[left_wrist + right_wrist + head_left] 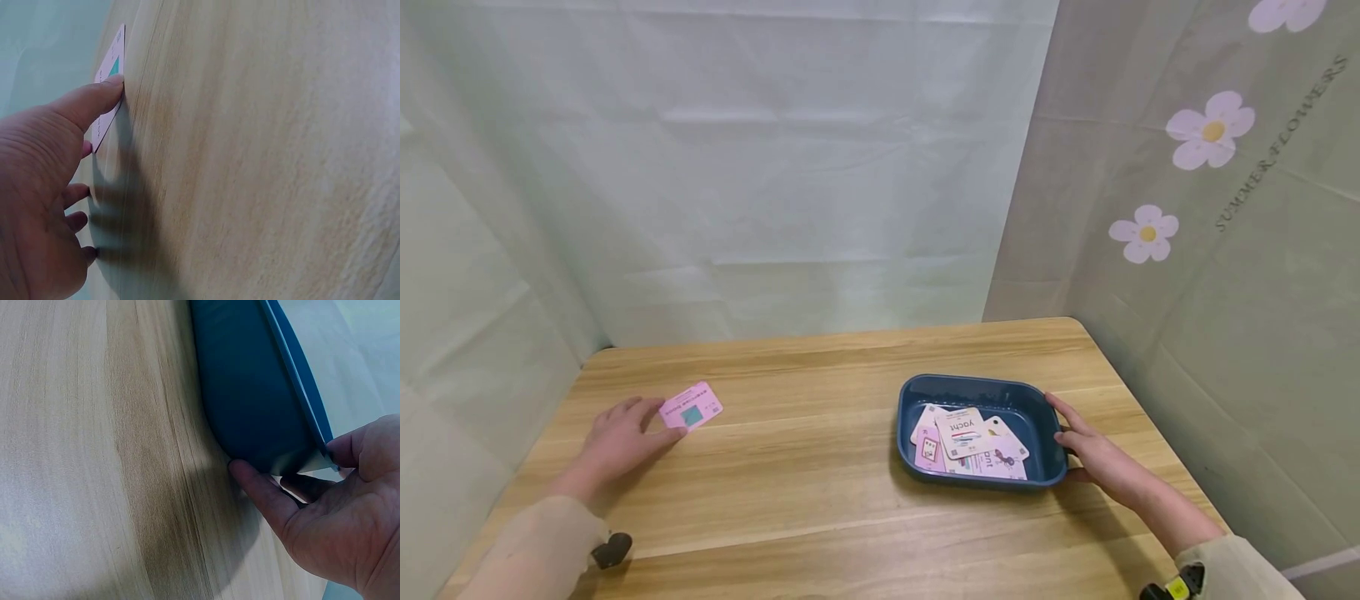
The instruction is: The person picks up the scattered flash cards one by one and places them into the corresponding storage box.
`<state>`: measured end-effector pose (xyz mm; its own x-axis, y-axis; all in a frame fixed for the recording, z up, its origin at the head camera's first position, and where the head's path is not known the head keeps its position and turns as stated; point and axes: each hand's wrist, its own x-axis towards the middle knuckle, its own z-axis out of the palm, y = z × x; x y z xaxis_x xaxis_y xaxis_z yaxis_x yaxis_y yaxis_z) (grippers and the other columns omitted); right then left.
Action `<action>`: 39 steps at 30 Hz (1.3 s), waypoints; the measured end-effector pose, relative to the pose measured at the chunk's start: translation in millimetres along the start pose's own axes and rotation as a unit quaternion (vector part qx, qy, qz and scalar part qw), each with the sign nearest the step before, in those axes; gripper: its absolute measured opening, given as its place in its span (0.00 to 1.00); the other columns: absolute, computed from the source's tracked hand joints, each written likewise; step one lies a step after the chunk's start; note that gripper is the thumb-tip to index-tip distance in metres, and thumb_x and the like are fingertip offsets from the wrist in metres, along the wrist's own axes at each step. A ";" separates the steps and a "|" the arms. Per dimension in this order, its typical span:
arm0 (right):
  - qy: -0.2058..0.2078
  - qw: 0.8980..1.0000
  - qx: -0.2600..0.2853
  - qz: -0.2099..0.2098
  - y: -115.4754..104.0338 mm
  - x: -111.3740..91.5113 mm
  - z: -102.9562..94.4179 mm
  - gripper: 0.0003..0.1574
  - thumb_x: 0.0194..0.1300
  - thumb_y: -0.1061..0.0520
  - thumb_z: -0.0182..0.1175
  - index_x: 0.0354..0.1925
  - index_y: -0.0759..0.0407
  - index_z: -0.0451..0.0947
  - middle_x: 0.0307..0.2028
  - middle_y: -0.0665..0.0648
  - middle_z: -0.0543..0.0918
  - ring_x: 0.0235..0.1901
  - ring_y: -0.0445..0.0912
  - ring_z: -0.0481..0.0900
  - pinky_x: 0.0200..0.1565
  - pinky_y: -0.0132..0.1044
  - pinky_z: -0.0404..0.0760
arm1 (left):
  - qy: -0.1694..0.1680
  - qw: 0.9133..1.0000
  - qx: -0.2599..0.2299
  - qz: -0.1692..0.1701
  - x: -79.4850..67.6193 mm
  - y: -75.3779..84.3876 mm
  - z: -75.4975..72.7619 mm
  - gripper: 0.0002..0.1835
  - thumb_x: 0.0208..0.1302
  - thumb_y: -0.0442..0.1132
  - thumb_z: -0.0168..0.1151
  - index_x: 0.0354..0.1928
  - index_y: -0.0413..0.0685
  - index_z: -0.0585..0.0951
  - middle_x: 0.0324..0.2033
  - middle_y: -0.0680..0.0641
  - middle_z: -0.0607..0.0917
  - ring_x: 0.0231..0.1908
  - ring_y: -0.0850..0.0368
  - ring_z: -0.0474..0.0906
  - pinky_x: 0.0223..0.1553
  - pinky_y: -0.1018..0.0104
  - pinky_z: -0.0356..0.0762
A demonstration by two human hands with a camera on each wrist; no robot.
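Note:
At the left of the table, my left hand (628, 442) has its thumb and a finger at opposite edges of a pink card (692, 406) with a teal square. In the left wrist view the thumb lies along the near edge of the pink card (107, 119), the other fingers loosely bent below it. On the right, my right hand (1101, 458) grips the end of a dark blue tray (1052, 437), thumb at the rim and fingers against the lower side. Inside lie several picture cards, with a "yacht" card (962, 433) on top and an "ant" card (1000, 461) partly covered.
The wooden table (790, 467) carries both the tray and the pink card. A pale curtain (775, 167) hangs behind its far edge, and a flowered curtain (1247, 317) runs close along the right side.

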<state>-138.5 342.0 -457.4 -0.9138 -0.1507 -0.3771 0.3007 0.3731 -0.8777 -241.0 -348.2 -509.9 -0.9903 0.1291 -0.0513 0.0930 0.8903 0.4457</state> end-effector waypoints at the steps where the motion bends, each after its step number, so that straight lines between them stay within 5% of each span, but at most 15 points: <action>1: -0.001 1.000 0.000 -0.001 -0.3 -0.3 0.2 0.43 0.82 0.58 0.38 0.83 0.38 0.32 0.79 0.67 0.25 0.74 0.76 0.40 0.60 0.67 0.71 | 0.001 1.000 -0.002 0.000 0.3 -0.2 0.4 0.52 0.67 0.68 0.60 0.72 0.27 0.62 0.68 0.15 0.52 0.65 0.13 0.46 0.60 0.19 0.45; 15: 0.001 1.000 -0.003 -0.004 -1.0 0.0 0.7 0.43 0.82 0.58 0.39 0.83 0.38 0.32 0.79 0.68 0.26 0.74 0.77 0.40 0.59 0.67 0.72 | 0.018 1.000 -0.019 -0.005 1.6 2.0 -0.9 0.49 0.65 0.64 0.66 0.67 0.25 0.65 0.64 0.18 0.62 0.63 0.15 0.51 0.60 0.22 0.50; 31: 0.002 1.000 0.004 -0.005 -1.0 0.4 1.9 0.42 0.81 0.59 0.38 0.83 0.39 0.33 0.79 0.67 0.26 0.74 0.76 0.41 0.58 0.65 0.74 | 0.020 0.994 -0.078 -0.074 5.7 1.3 -3.7 0.51 0.57 0.59 0.75 0.64 0.23 0.64 0.56 0.22 0.69 0.53 0.26 0.59 0.53 0.32 0.62; 39: 0.003 1.000 0.003 -0.005 -0.6 0.0 1.8 0.43 0.81 0.59 0.38 0.83 0.39 0.33 0.79 0.68 0.26 0.74 0.76 0.41 0.58 0.64 0.75 | 0.034 0.994 -0.092 -0.057 5.5 -0.8 -6.8 0.51 0.59 0.56 0.74 0.68 0.23 0.62 0.55 0.23 0.74 0.53 0.25 0.59 0.51 0.33 0.60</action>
<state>-138.1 340.2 -457.4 -0.9187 -0.1487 -0.3658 0.2928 0.3652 -0.8837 -247.2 -351.2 -504.4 -0.9986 -0.0044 -0.0531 -0.0353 0.8019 0.5964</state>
